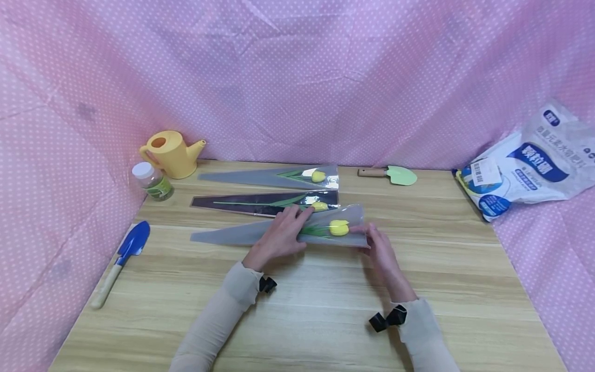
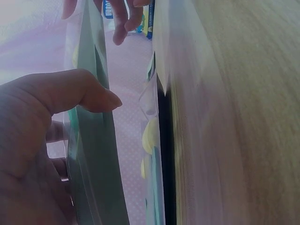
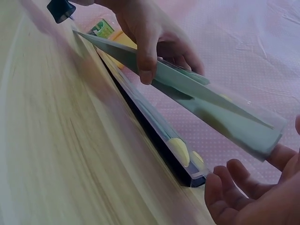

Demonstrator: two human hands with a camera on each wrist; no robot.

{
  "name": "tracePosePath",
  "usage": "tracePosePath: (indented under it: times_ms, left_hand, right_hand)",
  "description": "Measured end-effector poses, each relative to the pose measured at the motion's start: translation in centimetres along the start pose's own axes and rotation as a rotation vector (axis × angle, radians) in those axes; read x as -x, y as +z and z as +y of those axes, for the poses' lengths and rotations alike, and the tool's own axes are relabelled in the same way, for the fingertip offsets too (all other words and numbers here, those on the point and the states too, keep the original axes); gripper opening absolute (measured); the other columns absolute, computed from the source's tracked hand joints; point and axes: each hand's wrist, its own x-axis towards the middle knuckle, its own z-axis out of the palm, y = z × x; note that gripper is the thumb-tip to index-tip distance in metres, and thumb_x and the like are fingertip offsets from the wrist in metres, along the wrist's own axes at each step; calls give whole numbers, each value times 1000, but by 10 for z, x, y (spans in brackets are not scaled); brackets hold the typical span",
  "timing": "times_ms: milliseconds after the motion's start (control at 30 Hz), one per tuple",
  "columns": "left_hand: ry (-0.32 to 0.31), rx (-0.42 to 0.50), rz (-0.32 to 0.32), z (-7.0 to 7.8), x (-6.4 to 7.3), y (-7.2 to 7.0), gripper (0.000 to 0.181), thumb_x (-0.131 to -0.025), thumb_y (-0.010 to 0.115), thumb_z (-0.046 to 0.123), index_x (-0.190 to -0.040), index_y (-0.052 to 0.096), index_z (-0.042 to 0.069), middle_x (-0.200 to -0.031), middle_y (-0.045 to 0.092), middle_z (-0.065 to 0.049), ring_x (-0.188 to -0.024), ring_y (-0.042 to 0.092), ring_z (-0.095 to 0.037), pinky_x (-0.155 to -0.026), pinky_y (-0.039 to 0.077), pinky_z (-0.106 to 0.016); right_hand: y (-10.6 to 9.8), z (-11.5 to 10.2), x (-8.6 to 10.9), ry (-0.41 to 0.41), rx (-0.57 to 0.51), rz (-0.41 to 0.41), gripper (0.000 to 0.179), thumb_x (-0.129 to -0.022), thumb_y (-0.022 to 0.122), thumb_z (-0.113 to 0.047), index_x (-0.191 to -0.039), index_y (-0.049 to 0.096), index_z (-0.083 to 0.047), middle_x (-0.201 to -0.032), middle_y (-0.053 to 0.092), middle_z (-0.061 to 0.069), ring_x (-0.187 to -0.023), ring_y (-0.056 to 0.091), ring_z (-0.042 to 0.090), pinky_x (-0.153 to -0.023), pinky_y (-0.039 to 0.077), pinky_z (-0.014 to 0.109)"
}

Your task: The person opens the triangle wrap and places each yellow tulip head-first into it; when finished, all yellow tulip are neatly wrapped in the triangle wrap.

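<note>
A yellow tulip (image 1: pixel 339 228) lies in a long, tapering sleeve (image 1: pixel 223 235) with a clear front and a grey back. My left hand (image 1: pixel 284 230) grips this sleeve around its middle, the thumb (image 3: pixel 146 61) against the grey back and the other fingers on the far side. In both wrist views the sleeve is raised off the table. At its wide end my right hand (image 1: pixel 382 253) pinches the edge, with fingers on both faces. Just behind, a second yellow tulip (image 1: pixel 319 206) lies in a black-backed sleeve (image 1: pixel 241 206), partly covered by my left hand.
A third wrapped tulip (image 1: pixel 318 176) lies farther back. At the left are a yellow watering can (image 1: pixel 173 157), a white-capped jar (image 1: pixel 155 182) and a blue trowel (image 1: pixel 132 240). A green trowel (image 1: pixel 401 175) and a white printed bag (image 1: pixel 534 160) lie toward the right.
</note>
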Motion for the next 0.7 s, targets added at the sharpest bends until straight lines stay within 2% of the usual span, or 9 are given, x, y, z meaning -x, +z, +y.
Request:
tracePosePath:
  times_ms: [133,300,467,600,700]
  left_hand:
    - [0,9,-4,-1,1,0,95,-76,85,25,-155,34,17,-117,49,-8,-99,43,-22,-86,41,-35]
    - [-3,13,-8,-4,1,-1,96,-75,86,23,-156,34,15,-118,50,-9,-101,44,-23,-88,43,-37]
    - [-19,15,-52,-7,1,-4,93,-76,84,23,-155,35,16,-120,50,-9,-103,45,-23,-89,43,-38]
    - [-69,14,-109,-12,3,-8,89,-77,83,23,-154,37,18,-128,52,-9,-114,48,-25,-99,44,-44]
    - [-105,11,-165,-16,6,-10,87,-78,82,22,-153,38,19,-127,53,-10,-113,49,-26,-102,44,-47]
  right_hand:
    - [2,1,0,7,20,-29,63,-109,25,-44,-130,61,4,-148,43,14,-115,53,7,-96,47,34]
    - [3,3,-1,25,96,-86,61,-108,29,-45,-136,55,4,-147,45,17,-114,51,15,-94,46,32]
    - [4,6,-1,65,115,-120,56,-107,37,-43,-138,55,0,-142,47,15,-110,53,15,-94,48,32]
    - [5,9,-3,56,120,-71,43,-104,52,-27,-130,58,7,-118,60,3,-94,58,10,-84,55,29]
    - [6,13,-5,45,180,-46,35,-99,61,-19,-120,61,9,-97,62,-6,-81,59,8,-71,55,25]
